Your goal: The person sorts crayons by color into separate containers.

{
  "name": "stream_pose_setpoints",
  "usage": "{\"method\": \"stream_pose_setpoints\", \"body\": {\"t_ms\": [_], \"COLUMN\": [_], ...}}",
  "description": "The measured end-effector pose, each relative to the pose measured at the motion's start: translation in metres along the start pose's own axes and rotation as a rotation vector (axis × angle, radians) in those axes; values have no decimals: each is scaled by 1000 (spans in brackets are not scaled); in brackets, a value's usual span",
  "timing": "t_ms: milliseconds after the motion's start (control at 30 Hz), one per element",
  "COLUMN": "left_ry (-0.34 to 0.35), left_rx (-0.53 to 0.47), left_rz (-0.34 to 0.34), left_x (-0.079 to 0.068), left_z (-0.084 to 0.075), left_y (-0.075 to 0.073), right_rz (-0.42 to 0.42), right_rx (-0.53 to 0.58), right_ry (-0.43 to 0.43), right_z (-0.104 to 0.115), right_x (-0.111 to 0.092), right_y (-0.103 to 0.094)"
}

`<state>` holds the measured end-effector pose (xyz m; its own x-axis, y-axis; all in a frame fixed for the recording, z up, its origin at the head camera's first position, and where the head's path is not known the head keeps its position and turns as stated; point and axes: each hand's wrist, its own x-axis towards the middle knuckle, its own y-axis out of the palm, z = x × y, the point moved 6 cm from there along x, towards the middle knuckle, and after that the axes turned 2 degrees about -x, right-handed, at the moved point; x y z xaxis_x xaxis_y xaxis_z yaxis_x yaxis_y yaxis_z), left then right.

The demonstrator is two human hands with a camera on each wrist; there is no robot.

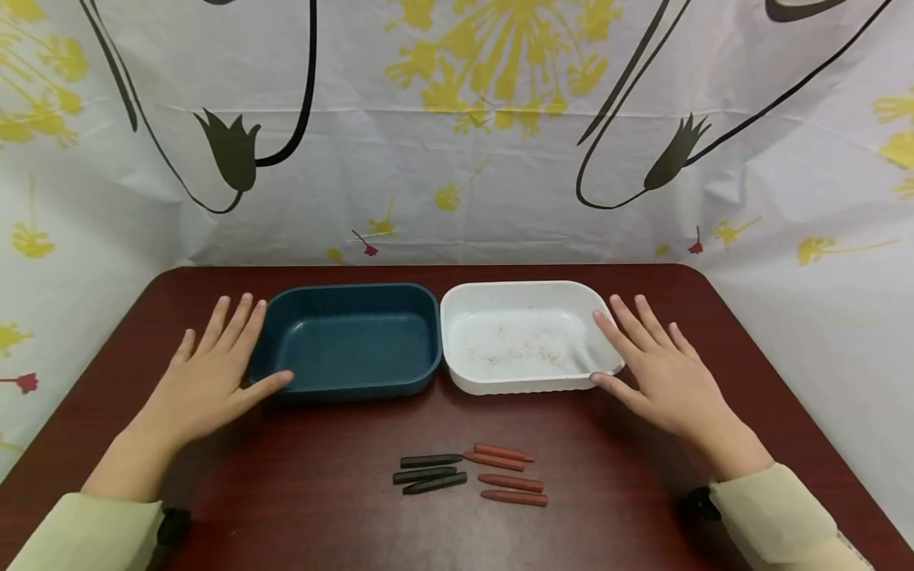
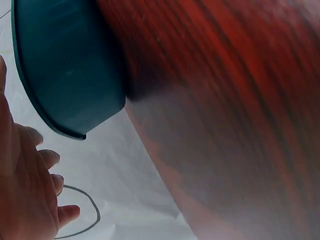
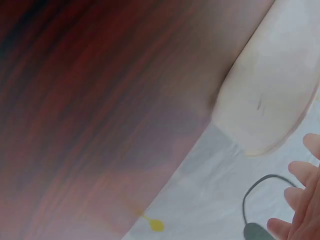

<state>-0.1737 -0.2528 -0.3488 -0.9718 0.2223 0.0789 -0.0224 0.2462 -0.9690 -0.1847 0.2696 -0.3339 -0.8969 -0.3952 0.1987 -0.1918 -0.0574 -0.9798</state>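
Observation:
My left hand (image 1: 213, 374) has its fingers spread beside the dark teal tray (image 1: 357, 388), its fingers and thumb overlapping the tray's left end in the head view. On the other side, my right hand (image 1: 670, 381) spreads its fingers at the right end of the white tray (image 1: 528, 386), thumb and index finger over the rim. Both hands hold nothing. The left wrist view shows straight fingers (image 2: 66, 214) beyond the teal wall. Nearer the front, three black crayons (image 1: 434, 483) lie left of several reddish-brown crayons (image 1: 511, 481).
Side by side, the two trays stand toward the back of the dark red wooden table (image 1: 321, 507). Small brownish specks dot the white tray's floor. A white sheet printed with flowers (image 1: 343, 198) hangs behind the table and along its sides.

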Motion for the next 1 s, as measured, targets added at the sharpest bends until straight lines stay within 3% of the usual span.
{"method": "stream_pose_setpoints", "body": {"t_ms": [433, 1000], "left_ry": [3, 11], "left_rx": [-65, -97], "left_rz": [105, 139], "left_x": [10, 13], "left_z": [-6, -12], "left_y": [11, 16], "right_rz": [-60, -221], "right_rx": [10, 53], "right_ry": [-140, -366], "right_z": [39, 90], "right_x": [-3, -7], "right_y": [-8, -14]}}
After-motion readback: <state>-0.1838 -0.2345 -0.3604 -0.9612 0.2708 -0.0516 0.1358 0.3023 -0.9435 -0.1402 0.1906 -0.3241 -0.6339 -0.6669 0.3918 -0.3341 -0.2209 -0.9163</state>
